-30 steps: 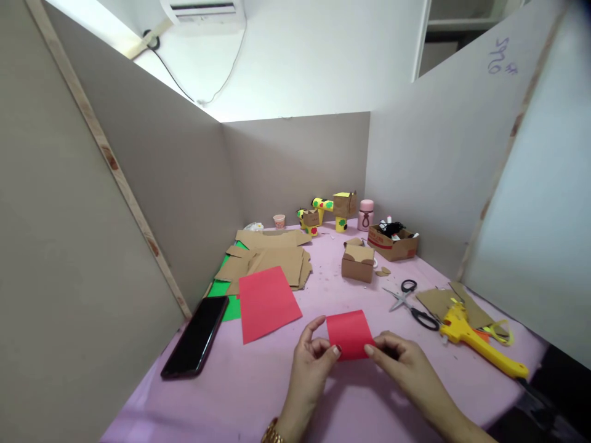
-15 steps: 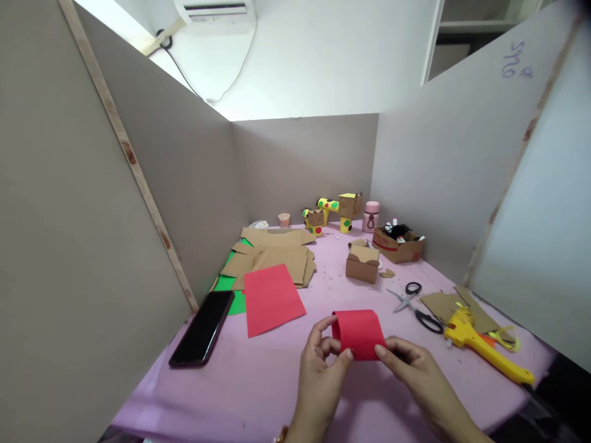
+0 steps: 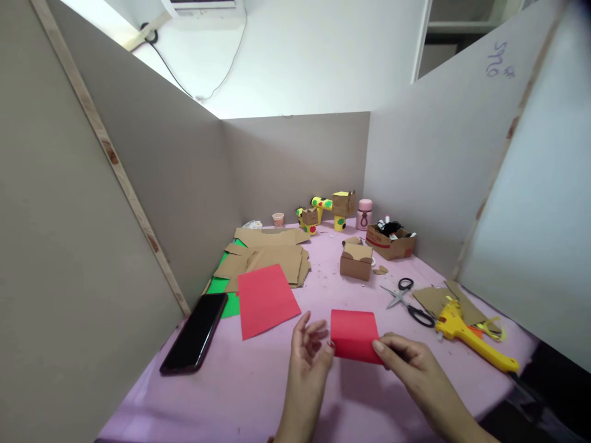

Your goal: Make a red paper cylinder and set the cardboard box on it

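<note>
A curled piece of red paper is held above the near part of the pink table, its upper side rounded over. My right hand pinches its right edge, thumb in front and fingers behind. At the left edge of the paper is my left hand, fingers spread and palm partly turned up; its thumb is close to the paper, and I cannot tell if it touches. A larger flat red sheet lies on the table beyond my left hand.
A black phone lies at left, near cardboard pieces over green paper. Scissors and a yellow glue gun lie at right. Farther back are a small cardboard box, a box of supplies, yellow spotted figures and a pink bottle.
My left hand has let go of the red paper's left side and opened, moving slightly left. The paper has turned a little, so its open left end no longer shows. The view has shifted slightly.
</note>
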### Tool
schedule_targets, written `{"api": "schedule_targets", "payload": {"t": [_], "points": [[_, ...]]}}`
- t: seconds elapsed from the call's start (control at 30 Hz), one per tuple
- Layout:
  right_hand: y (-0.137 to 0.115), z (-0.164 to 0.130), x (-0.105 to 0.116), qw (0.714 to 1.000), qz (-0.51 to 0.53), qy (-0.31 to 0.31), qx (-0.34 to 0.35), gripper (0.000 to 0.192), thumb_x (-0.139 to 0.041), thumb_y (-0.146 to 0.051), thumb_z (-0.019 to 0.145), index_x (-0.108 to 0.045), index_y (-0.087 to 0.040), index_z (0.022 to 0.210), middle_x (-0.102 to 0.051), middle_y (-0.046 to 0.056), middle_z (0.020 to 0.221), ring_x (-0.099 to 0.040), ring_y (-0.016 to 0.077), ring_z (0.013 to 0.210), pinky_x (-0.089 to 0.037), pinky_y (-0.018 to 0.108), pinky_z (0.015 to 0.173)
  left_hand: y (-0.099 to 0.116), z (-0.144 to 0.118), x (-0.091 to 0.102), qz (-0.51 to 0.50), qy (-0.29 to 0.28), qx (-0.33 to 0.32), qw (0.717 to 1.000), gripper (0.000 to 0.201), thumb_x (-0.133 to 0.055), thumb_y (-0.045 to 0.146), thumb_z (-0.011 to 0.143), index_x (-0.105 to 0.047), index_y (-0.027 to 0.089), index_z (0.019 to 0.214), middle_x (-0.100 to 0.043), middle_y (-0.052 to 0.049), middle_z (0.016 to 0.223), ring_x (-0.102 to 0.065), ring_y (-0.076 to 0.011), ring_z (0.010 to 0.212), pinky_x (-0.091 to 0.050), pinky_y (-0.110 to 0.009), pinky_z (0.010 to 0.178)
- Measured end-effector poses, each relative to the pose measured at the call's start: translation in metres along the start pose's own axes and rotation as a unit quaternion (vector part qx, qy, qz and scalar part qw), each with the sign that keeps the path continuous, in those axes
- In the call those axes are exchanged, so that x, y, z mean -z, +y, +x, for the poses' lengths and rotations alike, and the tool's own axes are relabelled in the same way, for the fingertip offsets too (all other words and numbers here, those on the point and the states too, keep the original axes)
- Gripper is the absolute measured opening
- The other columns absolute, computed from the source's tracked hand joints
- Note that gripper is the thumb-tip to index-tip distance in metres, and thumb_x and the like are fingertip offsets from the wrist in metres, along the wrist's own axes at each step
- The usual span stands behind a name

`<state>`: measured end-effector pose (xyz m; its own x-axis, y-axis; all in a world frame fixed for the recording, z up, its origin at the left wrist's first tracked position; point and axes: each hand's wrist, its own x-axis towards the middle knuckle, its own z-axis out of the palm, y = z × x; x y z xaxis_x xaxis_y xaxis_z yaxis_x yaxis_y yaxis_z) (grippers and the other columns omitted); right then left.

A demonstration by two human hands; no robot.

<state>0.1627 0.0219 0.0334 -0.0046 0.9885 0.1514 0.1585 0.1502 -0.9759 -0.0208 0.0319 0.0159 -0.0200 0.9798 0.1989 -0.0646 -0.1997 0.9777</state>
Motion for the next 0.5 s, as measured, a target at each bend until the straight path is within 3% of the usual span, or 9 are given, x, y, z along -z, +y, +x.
{"api": "schedule_targets", "payload": {"t": [0.03,0.07,0.13,0.17,0.2,0.23,0.37,0.43,0.5], "points": [[-0.003,0.002,0.0,1.0,0.0,0.007,-0.007,0.037,-0.058,-0.049,0.079,-0.059,-0.018,0.059,-0.043,-0.003,0.057,-0.039,0.0142,0.058,-0.031,0.026,0.055,-0.002,-0.002,0.001,0.098,0.0,-0.068,0.993,0.063,-0.062,0.032,0.08,-0.033,0.024,0.135,-0.05,-0.014,0.132,-0.048,-0.0266,0.12,-0.037,-0.042,0.098],[-0.005,0.004,-0.001,1.0,0.001,0.014,-0.014,0.037,-0.059,-0.049,0.078,-0.059,-0.018,0.058,-0.042,-0.004,0.055,-0.038,0.0137,0.056,-0.03,0.026,0.054,-0.004,-0.004,0.0,0.204,-0.009,-0.147,0.968,0.066,-0.063,0.026,0.079,-0.031,0.027,0.137,-0.038,-0.014,0.144,-0.035,-0.0291,0.131,-0.029,-0.047,0.105],[-0.01,0.008,-0.006,0.999,0.007,0.019,-0.027,0.037,-0.06,-0.048,0.077,-0.058,-0.018,0.056,-0.04,-0.005,0.051,-0.035,0.0125,0.053,-0.028,0.026,0.051,-0.009,-0.006,-0.004,0.376,-0.05,-0.278,0.883,0.073,-0.059,0.009,0.078,-0.028,0.032,0.14,-0.026,-0.011,0.152,-0.019,-0.031,0.14,-0.016,-0.056,0.109],[-0.012,0.008,-0.01,0.999,0.013,0.017,-0.032,0.037,-0.06,-0.048,0.077,-0.058,-0.018,0.056,-0.04,-0.005,0.05,-0.034,0.0119,0.051,-0.027,0.026,0.05,-0.01,-0.006,-0.007,0.42,-0.061,-0.311,0.85,0.076,-0.054,0.001,0.077,-0.028,0.034,0.141,-0.025,-0.011,0.153,-0.015,-0.0314,0.141,-0.014,-0.059,0.108],[-0.014,0.009,-0.013,0.999,0.02,0.011,-0.036,0.038,-0.059,-0.049,0.077,-0.058,-0.017,0.056,-0.04,-0.006,0.049,-0.033,0.0113,0.05,-0.026,0.025,0.048,-0.012,-0.004,-0.011,0.439,-0.069,-0.319,0.837,0.077,-0.048,-0.004,0.077,-0.028,0.034,0.141,-0.026,-0.011,0.153,-0.015,-0.0311,0.141,-0.012,-0.061,0.107],[-0.016,0.009,-0.016,0.999,0.027,0.004,-0.039,0.038,-0.059,-0.049,0.077,-0.058,-0.017,0.056,-0.04,-0.006,0.049,-0.032,0.0108,0.048,-0.026,0.025,0.047,-0.013,-0.002,-0.015,0.428,-0.073,-0.303,0.848,0.076,-0.045,-0.006,0.077,-0.031,0.034,0.14,-0.029,-0.01,0.152,-0.016,-0.0307,0.141,-0.011,-0.062,0.107],[-0.018,0.011,-0.013,0.999,0.043,0.004,-0.025,0.04,-0.057,-0.052,0.079,-0.06,-0.017,0.06,-0.045,-0.004,0.052,-0.035,0.0107,0.049,-0.028,0.025,0.047,-0.009,0.015,-0.021,0.227,-0.065,-0.171,0.957,0.05,-0.047,0.007,0.083,-0.047,0.025,0.129,-0.051,-0.011,0.136,-0.037,-0.0276,0.131,-0.005,-0.057,0.111],[-0.015,0.016,-0.005,0.999,0.042,0.031,-0.008,0.033,-0.059,-0.051,0.079,-0.065,-0.018,0.082,-0.054,-0.001,0.069,-0.042,0.0126,0.058,-0.035,0.025,0.052,-0.004,0.024,-0.017,0.159,-0.061,-0.121,0.978,0.047,-0.052,0.016,0.083,-0.042,0.019,0.129,-0.053,-0.016,0.132,-0.045,-0.0286,0.124,-0.021,-0.055,0.109],[-0.011,0.023,0.002,0.998,0.043,0.04,0.001,0.048,-0.065,-0.047,0.075,-0.057,-0.021,0.115,-0.058,0.004,0.098,-0.05,0.0152,0.072,-0.042,0.025,0.06,0.004,0.031,-0.011,0.106,-0.092,-0.081,0.987,0.047,-0.053,0.024,0.083,-0.038,0.016,0.127,-0.056,-0.019,0.127,-0.055,-0.0293,0.114,-0.042,-0.05,0.097]]}}
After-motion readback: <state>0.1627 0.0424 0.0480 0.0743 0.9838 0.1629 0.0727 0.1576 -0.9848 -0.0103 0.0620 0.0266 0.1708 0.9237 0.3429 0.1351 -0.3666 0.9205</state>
